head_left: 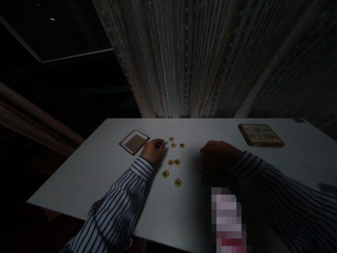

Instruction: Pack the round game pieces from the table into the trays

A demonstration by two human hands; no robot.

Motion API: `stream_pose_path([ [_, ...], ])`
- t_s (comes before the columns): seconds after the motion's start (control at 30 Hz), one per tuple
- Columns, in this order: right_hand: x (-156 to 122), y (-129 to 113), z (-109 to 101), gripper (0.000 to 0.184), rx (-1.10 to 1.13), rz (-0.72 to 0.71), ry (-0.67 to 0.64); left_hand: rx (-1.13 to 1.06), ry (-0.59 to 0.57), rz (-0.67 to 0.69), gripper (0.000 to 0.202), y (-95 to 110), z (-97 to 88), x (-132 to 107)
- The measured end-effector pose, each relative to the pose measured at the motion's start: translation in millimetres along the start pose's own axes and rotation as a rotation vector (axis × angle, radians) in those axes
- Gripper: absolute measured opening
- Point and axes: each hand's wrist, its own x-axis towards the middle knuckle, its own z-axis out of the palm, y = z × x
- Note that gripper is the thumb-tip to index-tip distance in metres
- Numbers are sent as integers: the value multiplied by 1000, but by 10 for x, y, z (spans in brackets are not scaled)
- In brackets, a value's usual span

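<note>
Several round, yellowish Chinese chess pieces lie loose on the white table [86, 168], each with a dark character on it. Nearest my left hand [152, 151] are a far chess piece [171, 139] and another chess piece [173, 145] just in front of it. My left hand is closed with its fingers curled; what is between them is too dark to make out. To the right of the pieces, my right hand [221, 153] is also closed, its fingertips hidden in shadow. Below it sits a dark, patterned object [214, 174], partly covered by the hand and hard to make out.
A shallow framed tray [145, 138] lies left of my left hand. A flat box with a printed lid [260, 134] rests at the back right. A small dark card [298, 120] lies by the far right corner. Behind the table hangs a string curtain [179, 63].
</note>
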Motion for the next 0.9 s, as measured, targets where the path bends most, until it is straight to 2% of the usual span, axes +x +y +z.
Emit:
stream_pose_path([
  [0.17,173,-81,-8,30,17,-62,-29,80,-82,106,39,21,130,369],
  [0.27,186,-76,-11,29,56,-59,-27,96,-141,167,34,-3,199,548],
  [0.5,150,-40,-23,30,75,-18,-49,135,-213,225,22,-113,323,751],
  [0.7,116,-20,-14,29,84,-34,7,145,-179,228,25,-64,264,708],
  [0.8,88,-17,-11,27,123,-30,112,106,-107,241,26,60,168,557],
  [0.9,42,-42,-5,23,238,-17,270,32,-38,323,27,241,99,334],
])
